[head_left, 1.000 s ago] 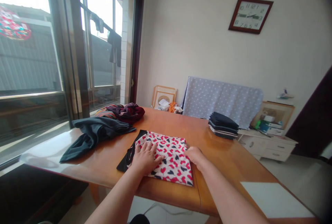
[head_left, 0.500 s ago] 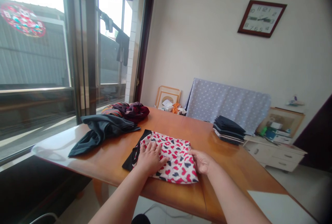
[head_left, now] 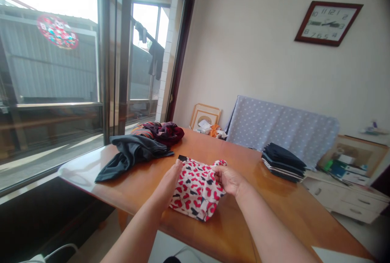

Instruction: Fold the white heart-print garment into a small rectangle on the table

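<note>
A white garment with red and dark hearts [head_left: 195, 186] lies partly folded at the table's near edge. A small bit of black cloth [head_left: 183, 158] shows at its far left corner. My left hand [head_left: 173, 177] stands on edge along the garment's left side, its fingers stretched out together and touching the fabric. My right hand [head_left: 229, 180] pinches the right edge, which is raised and turned in over the rest. What kind of garment it is, I cannot tell.
Left on the wooden table [head_left: 243, 214] lie a crumpled dark grey garment [head_left: 134, 153] and a maroon and striped bundle [head_left: 161, 132]. To the right is a stack of folded dark clothes [head_left: 283, 162]. Behind stands something draped in dotted blue-grey cloth [head_left: 280, 127].
My right hand has lifted the right edge and brought it leftward over the garment. My left hand has turned from lying flat on top to the left side. The view has swung left.
</note>
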A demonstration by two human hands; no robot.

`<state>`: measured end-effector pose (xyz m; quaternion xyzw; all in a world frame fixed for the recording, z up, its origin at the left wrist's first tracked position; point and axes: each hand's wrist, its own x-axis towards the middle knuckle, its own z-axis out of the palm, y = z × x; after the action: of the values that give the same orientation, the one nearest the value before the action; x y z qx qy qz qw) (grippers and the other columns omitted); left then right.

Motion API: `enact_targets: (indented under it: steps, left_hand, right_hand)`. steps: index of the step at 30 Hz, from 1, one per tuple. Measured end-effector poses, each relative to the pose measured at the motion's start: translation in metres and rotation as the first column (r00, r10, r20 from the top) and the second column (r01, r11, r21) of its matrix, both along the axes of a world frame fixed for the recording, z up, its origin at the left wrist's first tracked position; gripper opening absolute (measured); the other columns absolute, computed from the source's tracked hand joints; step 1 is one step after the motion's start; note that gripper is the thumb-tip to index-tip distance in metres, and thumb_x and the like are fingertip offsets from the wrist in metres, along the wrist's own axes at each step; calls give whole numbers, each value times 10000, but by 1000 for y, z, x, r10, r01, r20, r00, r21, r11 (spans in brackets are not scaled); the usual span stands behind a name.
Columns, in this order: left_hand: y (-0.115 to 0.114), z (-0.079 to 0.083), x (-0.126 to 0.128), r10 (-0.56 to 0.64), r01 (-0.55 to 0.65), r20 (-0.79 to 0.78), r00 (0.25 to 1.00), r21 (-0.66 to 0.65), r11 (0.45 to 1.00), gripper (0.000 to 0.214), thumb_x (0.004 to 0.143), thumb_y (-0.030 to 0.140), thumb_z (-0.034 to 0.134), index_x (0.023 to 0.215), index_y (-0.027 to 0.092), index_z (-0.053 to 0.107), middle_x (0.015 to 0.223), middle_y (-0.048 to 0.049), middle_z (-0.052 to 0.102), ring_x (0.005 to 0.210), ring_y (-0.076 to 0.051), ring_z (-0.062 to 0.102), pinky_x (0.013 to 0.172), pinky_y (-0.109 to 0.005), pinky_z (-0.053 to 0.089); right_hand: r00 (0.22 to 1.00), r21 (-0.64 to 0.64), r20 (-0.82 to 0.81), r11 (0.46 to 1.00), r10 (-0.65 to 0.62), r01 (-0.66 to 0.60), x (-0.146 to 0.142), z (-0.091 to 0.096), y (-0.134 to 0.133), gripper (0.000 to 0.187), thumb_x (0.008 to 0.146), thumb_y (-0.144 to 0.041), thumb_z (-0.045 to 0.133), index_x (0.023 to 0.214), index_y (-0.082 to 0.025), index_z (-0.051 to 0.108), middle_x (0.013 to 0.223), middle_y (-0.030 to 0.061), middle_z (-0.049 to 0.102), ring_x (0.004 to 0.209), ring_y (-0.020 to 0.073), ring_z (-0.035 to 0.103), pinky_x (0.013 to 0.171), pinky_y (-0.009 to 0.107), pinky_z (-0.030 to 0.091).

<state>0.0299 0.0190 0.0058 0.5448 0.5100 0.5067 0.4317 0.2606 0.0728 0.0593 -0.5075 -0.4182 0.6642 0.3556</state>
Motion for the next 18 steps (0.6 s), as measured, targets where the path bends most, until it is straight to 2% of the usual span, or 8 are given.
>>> enact_targets:
  steps: [2,4,9,11,15,18]
  left_hand:
    - [-2,1,-12,-14,35,212,977,-97,995,920,941,727,-29,1613,134,178,1656,-128,278,1502,-188,326,1198,-333,336]
    - [-3,4,-20,-3,72,388,922,-164,984,949,924,754,-6,1607,125,193,1645,-154,298,1496,-195,340,1196,-336,340]
    - [-3,7,-25,71,139,728,681,-224,965,918,917,772,300,1559,116,308,1609,-186,360,1491,-229,348,1217,-348,290]
    - [-3,7,-25,88,155,778,623,-233,960,877,921,758,341,1534,131,349,1591,-180,393,1471,-233,382,1207,-350,308]
    - [-5,9,-24,95,172,805,586,-238,956,799,919,762,356,1428,156,466,1444,-176,561,1325,-267,555,1108,-389,447]
    - [-6,12,-23,166,104,805,569,-271,957,740,923,744,386,1353,153,508,1311,-181,642,1182,-274,650,1007,-394,525]
  right_hand:
    - [1000,-18,-13,1000,24,-24,-16,4,6,92,807,-139,613,728,-165,575,577,-15,656,499,94,619,517,163,490]
    - [999,-35,-17,998,49,-50,-32,7,11,71,802,-126,621,742,-153,594,585,-6,667,497,91,627,484,150,470]
    - [993,-68,10,990,121,-120,-76,8,19,47,799,-118,625,756,-138,625,599,15,687,478,96,630,443,151,465]
    - [988,-79,17,985,154,-152,-93,7,18,25,797,-111,632,779,-126,642,625,28,702,487,100,640,452,155,478]
    - [967,-70,-19,965,253,-253,-112,4,16,83,819,-176,661,873,-113,666,818,105,761,631,165,717,494,209,528]
    - [992,2,-15,992,126,-126,-102,-1,25,128,860,-249,642,889,-125,651,795,87,741,620,144,694,454,180,478]
